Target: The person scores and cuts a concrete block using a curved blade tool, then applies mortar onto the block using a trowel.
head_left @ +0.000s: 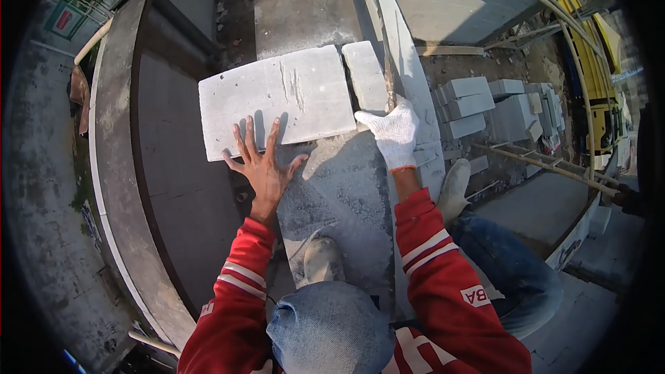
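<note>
A large pale block with scratches and small holes lies across a grey plank. My left hand, bare, has its fingers spread on the block's near edge. Just right of the block, across a narrow dark gap, is a smaller cut piece. My right hand, in a white knitted glove, is closed around the lower end of a long thin tool, perhaps a saw, beside the small piece. The tool's blade runs up along the white curved ledge.
White blocks are stacked on the ground at right, near a bamboo ladder and a yellow vehicle. A long dark-topped wall runs down the left. My boots rest on the plank and beside the ledge.
</note>
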Action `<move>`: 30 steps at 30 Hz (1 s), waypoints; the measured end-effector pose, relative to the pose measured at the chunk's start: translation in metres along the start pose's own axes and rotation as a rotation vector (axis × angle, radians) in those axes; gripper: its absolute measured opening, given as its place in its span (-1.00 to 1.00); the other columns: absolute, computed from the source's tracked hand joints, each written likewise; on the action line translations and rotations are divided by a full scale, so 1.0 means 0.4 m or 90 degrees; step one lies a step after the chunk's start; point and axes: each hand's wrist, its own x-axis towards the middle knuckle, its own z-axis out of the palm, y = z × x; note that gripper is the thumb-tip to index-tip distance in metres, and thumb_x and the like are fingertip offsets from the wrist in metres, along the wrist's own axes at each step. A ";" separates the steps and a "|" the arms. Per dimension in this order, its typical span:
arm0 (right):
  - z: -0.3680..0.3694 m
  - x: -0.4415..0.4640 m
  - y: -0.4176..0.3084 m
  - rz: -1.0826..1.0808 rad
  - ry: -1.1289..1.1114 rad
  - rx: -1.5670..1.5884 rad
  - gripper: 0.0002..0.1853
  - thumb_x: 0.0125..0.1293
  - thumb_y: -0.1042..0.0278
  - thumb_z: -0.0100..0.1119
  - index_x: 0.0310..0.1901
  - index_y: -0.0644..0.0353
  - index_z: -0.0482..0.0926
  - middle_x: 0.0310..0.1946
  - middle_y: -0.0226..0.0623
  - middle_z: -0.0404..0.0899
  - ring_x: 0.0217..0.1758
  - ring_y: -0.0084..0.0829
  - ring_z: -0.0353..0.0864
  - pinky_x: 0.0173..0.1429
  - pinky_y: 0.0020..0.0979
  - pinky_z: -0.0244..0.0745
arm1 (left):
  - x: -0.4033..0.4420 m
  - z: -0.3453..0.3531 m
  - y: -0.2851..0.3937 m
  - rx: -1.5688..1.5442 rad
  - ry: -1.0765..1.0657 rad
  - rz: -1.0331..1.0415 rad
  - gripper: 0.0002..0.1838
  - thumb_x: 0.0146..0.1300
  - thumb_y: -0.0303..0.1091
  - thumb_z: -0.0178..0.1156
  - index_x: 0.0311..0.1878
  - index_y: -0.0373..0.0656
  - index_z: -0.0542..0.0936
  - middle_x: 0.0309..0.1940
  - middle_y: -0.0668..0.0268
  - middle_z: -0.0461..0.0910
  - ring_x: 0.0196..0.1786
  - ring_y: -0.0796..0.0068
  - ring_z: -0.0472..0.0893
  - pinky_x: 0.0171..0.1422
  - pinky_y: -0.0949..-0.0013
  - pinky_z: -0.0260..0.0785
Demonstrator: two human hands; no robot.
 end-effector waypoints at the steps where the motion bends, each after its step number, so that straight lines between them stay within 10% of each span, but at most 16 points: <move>1: 0.003 0.009 0.001 -0.012 -0.003 -0.007 -0.28 -0.16 -0.03 0.71 -0.08 0.36 0.65 -0.18 0.04 0.71 -0.08 0.01 0.73 0.03 -0.16 0.64 | 0.004 0.031 -0.004 -0.001 0.000 0.002 0.06 -0.18 0.34 0.59 0.50 0.51 0.41 0.60 0.32 0.15 0.67 0.08 -0.01 0.54 -0.55 -0.66; 8: -0.098 0.037 0.037 -0.077 0.000 -0.083 -0.32 -0.15 -0.04 0.67 -0.16 0.43 0.68 -0.34 0.10 0.72 -0.26 -0.02 0.76 -0.13 -0.18 0.65 | 0.039 0.105 -0.008 0.062 0.092 -0.018 0.00 -0.27 0.34 0.62 0.40 0.55 0.53 0.54 0.46 0.29 0.64 0.19 0.07 0.49 -0.60 -0.62; 13: -0.235 -0.009 0.047 0.143 -0.080 0.187 -0.63 0.05 0.27 0.61 -0.20 0.33 0.72 -0.39 -0.36 0.72 -0.41 -0.55 0.64 -0.29 -0.42 0.53 | 0.174 0.178 0.051 0.030 0.163 -0.013 -0.06 -0.20 0.29 0.62 0.39 0.56 0.54 0.50 0.45 0.32 0.60 0.10 0.10 0.38 -0.73 -0.61; 20: -0.339 -0.108 0.131 0.285 -0.130 0.296 -0.59 0.02 0.36 0.60 -0.09 0.27 0.70 -0.39 -0.41 0.66 -0.40 -0.61 0.64 -0.38 -0.51 0.57 | 0.158 0.117 0.137 -0.058 0.143 -0.039 -0.09 -0.06 0.01 0.62 0.46 0.38 0.49 0.44 0.31 0.36 0.59 0.09 0.15 0.50 -0.61 -0.53; 22: -0.351 -0.121 0.110 0.314 -0.130 0.298 -0.61 0.00 0.40 0.58 -0.10 0.23 0.70 -0.42 -0.41 0.64 -0.46 -0.60 0.60 -0.46 -0.52 0.48 | 0.109 0.057 0.134 -0.180 0.177 -0.032 -0.12 0.03 0.04 0.58 0.47 0.23 0.47 0.43 0.24 0.34 0.59 0.10 0.18 0.64 -0.35 -0.33; 26: -0.311 -0.155 0.113 0.257 -0.275 0.523 -0.64 -0.05 0.41 0.60 -0.21 0.15 0.62 -0.42 -0.45 0.61 -0.52 -0.59 0.53 -0.53 -0.54 0.37 | 0.021 0.020 0.150 -1.502 -0.371 -0.218 0.43 -0.08 0.25 0.62 0.71 0.31 -0.18 0.61 0.02 0.10 0.65 0.04 0.11 0.67 -0.04 0.05; 30: -0.200 -0.197 0.068 0.216 -0.400 0.672 -0.66 -0.02 0.37 0.61 -0.28 0.14 0.58 -0.45 -0.54 0.53 -0.42 -0.63 0.49 -0.33 -0.49 0.45 | 0.064 -0.013 0.207 -1.653 -0.362 -0.017 0.61 -0.24 0.40 0.60 0.70 0.29 -0.37 0.64 -0.05 -0.01 0.64 -0.02 0.14 0.64 -0.14 0.14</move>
